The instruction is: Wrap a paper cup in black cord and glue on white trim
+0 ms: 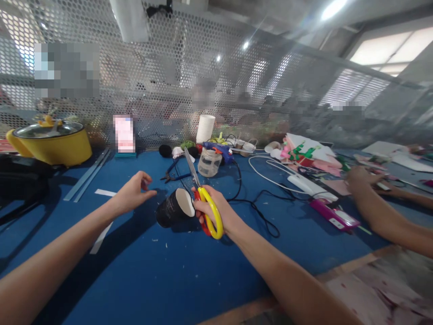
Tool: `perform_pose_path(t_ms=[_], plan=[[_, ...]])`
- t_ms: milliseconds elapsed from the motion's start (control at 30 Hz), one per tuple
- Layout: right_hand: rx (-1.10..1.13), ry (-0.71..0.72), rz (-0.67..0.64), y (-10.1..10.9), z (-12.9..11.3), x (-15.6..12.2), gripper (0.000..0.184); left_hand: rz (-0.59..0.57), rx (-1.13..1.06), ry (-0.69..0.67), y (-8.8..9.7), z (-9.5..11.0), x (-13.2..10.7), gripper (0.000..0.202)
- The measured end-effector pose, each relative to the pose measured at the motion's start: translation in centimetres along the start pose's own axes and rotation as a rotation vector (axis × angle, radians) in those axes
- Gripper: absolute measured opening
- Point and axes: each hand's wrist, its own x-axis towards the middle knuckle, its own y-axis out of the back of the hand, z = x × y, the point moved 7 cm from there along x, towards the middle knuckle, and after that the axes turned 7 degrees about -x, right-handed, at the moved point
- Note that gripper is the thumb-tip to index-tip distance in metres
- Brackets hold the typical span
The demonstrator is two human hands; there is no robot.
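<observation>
My right hand is closed around a pair of scissors with one yellow and one red handle, its blades pointing up and away. Just left of it, a black cylinder wound in dark yarn lies on its side, its white round end turned toward the scissors. My left hand hovers over the blue table, thumb and fingers apart, holding nothing. White paper strips lie below and beside that hand. Beyond the cylinder are dark-handled pliers and a clear plastic cup.
A blue glue gun lies at the back, its black cord looping across the table. A yellow electric pot and a phone stand back left. At right are a purple power strip and another person's arms.
</observation>
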Motion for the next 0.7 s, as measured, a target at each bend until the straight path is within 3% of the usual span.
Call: perform_pose_path(t_ms=[67, 200, 233, 333, 400, 500, 700], plan=[[-0.008, 0.019, 0.007, 0.1, -0.1, 0.0, 0.030, -0.060, -0.098, -0.054, -0.6, 0.8, -0.4, 0.056], [-0.013, 0.056, 0.021, 0.2, 0.1, 0.3, 0.028, -0.475, -0.396, -0.067, -4.6, 2.9, -3.0, 0.070], [-0.001, 0.064, 0.016, 0.2, 0.2, 0.4, 0.029, -0.489, -0.382, -0.080, -5.0, 3.2, -3.5, 0.079], [0.086, 0.105, 0.000, 0.2, 0.3, 0.6, 0.029, -0.395, -0.340, -0.030, -5.1, 3.1, -3.8, 0.069], [0.116, 0.130, 0.007, 0.6, 0.4, 0.6, 0.033, -0.341, -0.441, 0.082, -4.7, 2.2, -3.4, 0.059], [-0.010, 0.170, 0.030, 1.4, 0.4, 0.1, 0.042, -0.347, -0.662, 0.203, -4.0, 1.4, -2.8, 0.055], [-0.335, 0.410, -0.083, 1.2, -1.1, -1.7, 0.066, -0.266, -0.843, 0.130, -1.3, 1.1, -1.3, 0.046]])
